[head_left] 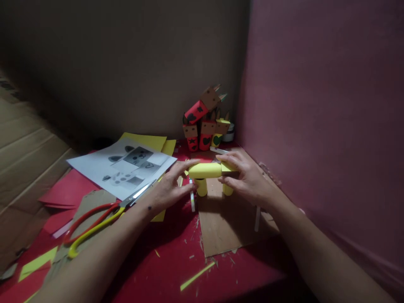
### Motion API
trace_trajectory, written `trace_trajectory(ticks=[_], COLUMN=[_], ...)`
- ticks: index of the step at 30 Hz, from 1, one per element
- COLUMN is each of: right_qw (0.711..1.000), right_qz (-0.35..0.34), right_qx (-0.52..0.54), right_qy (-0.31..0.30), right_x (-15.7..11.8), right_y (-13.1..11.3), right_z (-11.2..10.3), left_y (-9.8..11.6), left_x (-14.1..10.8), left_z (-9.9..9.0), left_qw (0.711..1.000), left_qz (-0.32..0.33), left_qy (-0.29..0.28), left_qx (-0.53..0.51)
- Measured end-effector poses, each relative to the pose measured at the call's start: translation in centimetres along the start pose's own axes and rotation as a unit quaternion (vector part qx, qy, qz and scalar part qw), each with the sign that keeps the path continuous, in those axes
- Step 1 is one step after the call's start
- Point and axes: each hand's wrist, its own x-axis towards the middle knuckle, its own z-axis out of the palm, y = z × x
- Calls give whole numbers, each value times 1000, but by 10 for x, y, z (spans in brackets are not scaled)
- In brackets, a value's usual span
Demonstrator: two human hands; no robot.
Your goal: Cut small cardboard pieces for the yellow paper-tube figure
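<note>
A yellow paper tube [205, 170] lies crosswise above two short upright yellow tubes, the left tube [201, 187] and the right tube [227, 189]. My left hand [176, 179] is closed round its left end, index finger along the top and thumb lower down. At the other end, my right hand [241, 173] grips between fingers and thumb, where a brown and yellow piece [229, 169] partly shows. Beneath them lies a cardboard sheet [233, 227]. A white marker or glue stick [192, 198] is close to my left thumb.
Large scissors [94, 223] with red and yellow handles lie by my left forearm. Behind is a printed animal sheet [126, 164] over yellow paper [170, 145]. Several red and yellow tube figures [205, 136] stand at the back, near the pink wall [315, 105]. Paper scraps litter the red tabletop [167, 252].
</note>
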Motion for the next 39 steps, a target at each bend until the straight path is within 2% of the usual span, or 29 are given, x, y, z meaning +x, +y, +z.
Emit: trace_trajectory(ticks=[4,10,11,13,15,17,19,21,22,24,26,28,30,33,36,39], right_qw=[1000,1000,999,993,973,957,966,967,960,927,909,902,896,875,870,884], right_qz=[-15,-2,4,2,-25,-64,-117,-217,-270,-372,-409,-412,-394,-385,-383,-361], right_qx=[-10,6,6,-12,-38,-34,-18,-15,-25,-41,-69,-85,-100,-107,-95,-66], right_qy=[8,17,37,117,228,282,230,134,74,10,-40,-96,-179,-275,-294,-289], right_x=[0,1,1,-2,-8,-16,-23,-27,-29,-30,-29,-28,-27,-29,-33,-38], right_y=[1,0,-2,-9,-21,-34,-47,-57,-60,-64,-69,-74,-80,-82,-79,-76], right_z=[1,0,-1,-4,-7,-7,-1,12,20,40,57,70,79,89,100,109], left_y=[6,12,13,14,15,16,17,18,18,18,19,19,18,16,16,16], left_x=[0,2,2,3,4,4,4,4,4,4,4,4,3,1,-1,-2], left_z=[2,9,10,11,11,11,12,12,12,12,12,11,10,8,6,8], left_qw=[1000,995,995,994,994,994,994,994,994,994,994,994,994,993,988,974], left_qz=[-13,-42,-46,-54,-59,-60,-56,-53,-52,-51,-49,-44,-38,-13,53,114], left_qy=[1,62,67,68,67,69,75,78,81,85,89,93,100,120,128,99], left_qx=[-21,-62,-63,-62,-63,-66,-64,-56,-51,-45,-41,-38,-34,-10,67,171])
